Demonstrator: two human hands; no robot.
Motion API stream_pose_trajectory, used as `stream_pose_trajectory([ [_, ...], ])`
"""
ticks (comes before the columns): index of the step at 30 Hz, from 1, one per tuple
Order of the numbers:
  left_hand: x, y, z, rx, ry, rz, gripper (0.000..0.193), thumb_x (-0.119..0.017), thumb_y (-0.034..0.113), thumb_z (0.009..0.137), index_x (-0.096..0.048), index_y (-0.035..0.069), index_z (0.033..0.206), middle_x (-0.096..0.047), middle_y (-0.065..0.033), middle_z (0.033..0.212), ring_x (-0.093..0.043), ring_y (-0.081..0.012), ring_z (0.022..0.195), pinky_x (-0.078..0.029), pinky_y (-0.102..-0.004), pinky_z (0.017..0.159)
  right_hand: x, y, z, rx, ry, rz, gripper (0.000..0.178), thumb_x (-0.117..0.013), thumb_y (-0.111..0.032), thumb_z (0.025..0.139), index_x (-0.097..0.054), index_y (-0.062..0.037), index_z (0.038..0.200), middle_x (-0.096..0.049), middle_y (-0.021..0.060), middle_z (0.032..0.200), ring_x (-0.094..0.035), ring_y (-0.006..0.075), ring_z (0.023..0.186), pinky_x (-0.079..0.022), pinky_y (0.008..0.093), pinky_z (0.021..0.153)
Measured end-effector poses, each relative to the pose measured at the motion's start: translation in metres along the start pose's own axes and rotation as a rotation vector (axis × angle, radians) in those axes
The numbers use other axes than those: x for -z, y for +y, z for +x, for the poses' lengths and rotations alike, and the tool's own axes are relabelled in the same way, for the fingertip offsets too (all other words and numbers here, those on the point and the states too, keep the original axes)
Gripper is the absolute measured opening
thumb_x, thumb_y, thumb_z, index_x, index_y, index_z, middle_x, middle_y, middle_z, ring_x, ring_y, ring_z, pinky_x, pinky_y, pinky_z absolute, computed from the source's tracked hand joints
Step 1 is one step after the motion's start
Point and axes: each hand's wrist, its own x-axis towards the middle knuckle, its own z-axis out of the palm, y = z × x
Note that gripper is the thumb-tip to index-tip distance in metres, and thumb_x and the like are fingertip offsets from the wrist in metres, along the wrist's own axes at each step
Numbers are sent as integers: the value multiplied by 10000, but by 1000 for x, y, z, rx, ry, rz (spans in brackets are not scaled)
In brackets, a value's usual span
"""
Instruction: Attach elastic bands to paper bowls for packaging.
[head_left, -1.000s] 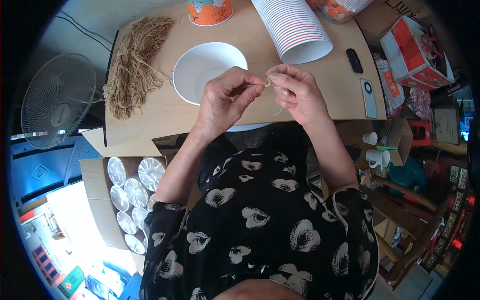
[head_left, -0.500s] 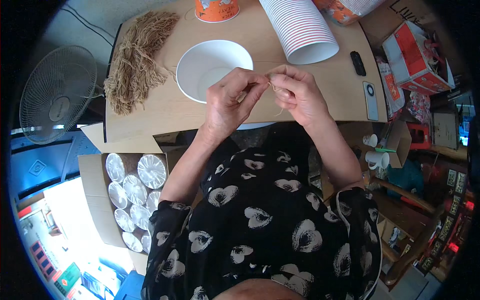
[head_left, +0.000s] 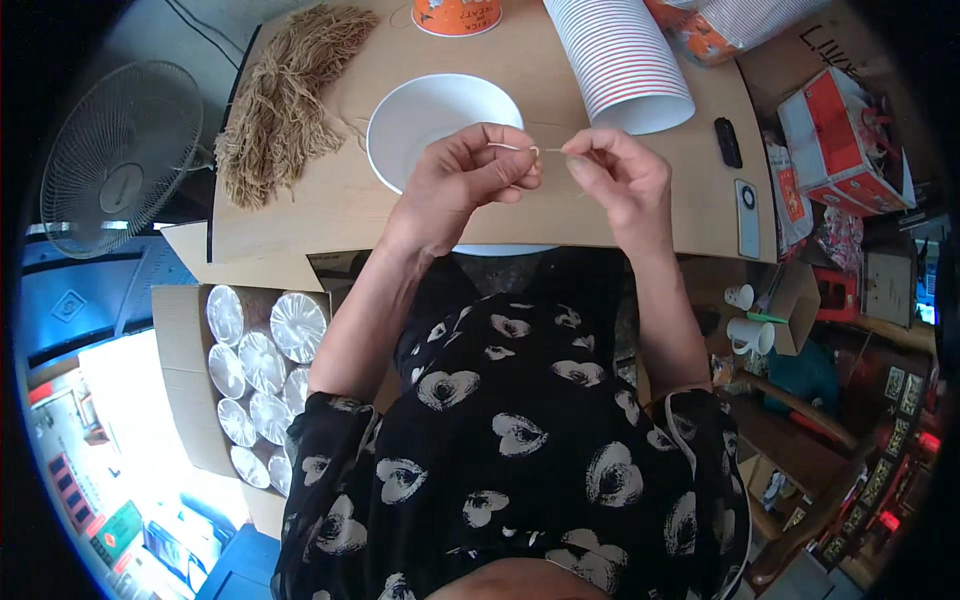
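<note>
Thin pale cord (head_left: 554, 150), visible span nearly straight, pinched between hands (head_left: 455, 185).

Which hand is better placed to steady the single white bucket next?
Probably the left hand: it overlaps the bucket in view, while the right hand is farther off. Both now pinch the cord.

1 head-worn fisheye looks down from above the fingers (head_left: 500, 173). It seems near them, though the lens bends distances.

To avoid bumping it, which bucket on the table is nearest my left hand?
The lone bucket with its white inside showing, partly hidden by your left hand; the nested stack and orange bucket are farther away.
</note>
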Motion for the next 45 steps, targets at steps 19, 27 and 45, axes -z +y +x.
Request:
stream_pose_trajectory([
  [19,-10,-14,3,-56,47,50,179,-700,57,938,-694,-38,1090,-728,-96,970,-695,-131,881,-567,-258,846,-17,4,-14,197,102,-236,93,-733,35,842,-682,-8,908,-635,8,861,-561,63,692,-401,212,548],
  [27,-17,-22,4,-143,117,142,163,-717,30,910,-710,-57,1048,-739,-79,917,-701,-120,850,-581,-255,800,-16,10,-16,17,70,10,53,-707,-4,904,-676,32,928,-646,-2,850,-576,41,752,-458,188,633],
  [45,-12,-17,1,-104,42,150,155,-688,66,947,-710,-39,1060,-732,-84,946,-702,-138,879,-574,-269,834,-8,5,-14,-264,77,293,233,-576,-183,1030,-667,27,983,-659,40,789,-486,41,570,-377,190,505],
])
